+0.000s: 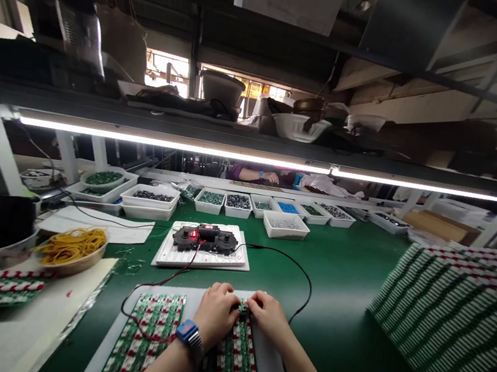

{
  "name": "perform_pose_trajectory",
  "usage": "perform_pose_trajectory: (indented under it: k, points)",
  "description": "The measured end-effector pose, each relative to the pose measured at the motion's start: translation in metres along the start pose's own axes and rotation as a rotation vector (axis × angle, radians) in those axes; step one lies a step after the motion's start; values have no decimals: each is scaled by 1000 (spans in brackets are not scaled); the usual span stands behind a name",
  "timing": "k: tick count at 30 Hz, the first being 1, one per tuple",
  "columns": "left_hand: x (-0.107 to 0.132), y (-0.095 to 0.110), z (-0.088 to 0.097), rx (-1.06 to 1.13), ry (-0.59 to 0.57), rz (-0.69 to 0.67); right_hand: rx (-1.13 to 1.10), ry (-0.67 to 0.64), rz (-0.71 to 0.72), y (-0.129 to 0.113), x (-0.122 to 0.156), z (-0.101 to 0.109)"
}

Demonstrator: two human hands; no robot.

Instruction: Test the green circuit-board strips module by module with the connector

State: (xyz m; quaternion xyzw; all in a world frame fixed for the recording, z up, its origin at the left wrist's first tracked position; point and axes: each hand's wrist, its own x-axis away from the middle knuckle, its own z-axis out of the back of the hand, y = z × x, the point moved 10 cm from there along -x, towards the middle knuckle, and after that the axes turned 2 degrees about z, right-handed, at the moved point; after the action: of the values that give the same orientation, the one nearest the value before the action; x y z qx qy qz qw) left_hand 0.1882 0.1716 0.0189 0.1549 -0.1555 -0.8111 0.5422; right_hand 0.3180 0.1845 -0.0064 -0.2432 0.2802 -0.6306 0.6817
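My left hand (216,315), with a blue-faced watch (190,332) on its wrist, rests over the far end of a circuit board panel (240,362). Its fingers are curled and pressed together there. My right hand (270,318) closes its thumb and fingertips at the same end, from the right side. A small dark part (243,307) shows between the two hands on the panel; what each set of fingertips pinches is too small to make out. Left of them, a second green panel with white and red parts (147,334) lies on the same pale board (201,299).
Beyond stands a black device with red lit digits (205,239), wires trailing from it. White bins of small parts (286,225) line the back. Stacked panels (455,316) rise at right; yellow rubber bands (71,245) fill a bowl at left. A co-worker's hand (269,177) shows behind.
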Motion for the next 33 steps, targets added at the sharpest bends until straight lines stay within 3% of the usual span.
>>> perform_pose_trajectory:
  k: [9,21,29,33]
  points:
    - [-1,0,-2,-29,-39,10,6,-26,-4,1,0,-1]
    - [0,3,-1,-74,2,31,-76,-14,-30,4,-2,-3]
    - [3,9,11,-72,23,-14,-239,-5,10,4,-1,1]
    - [5,10,11,-21,12,-60,-292,-68,8,4,0,1]
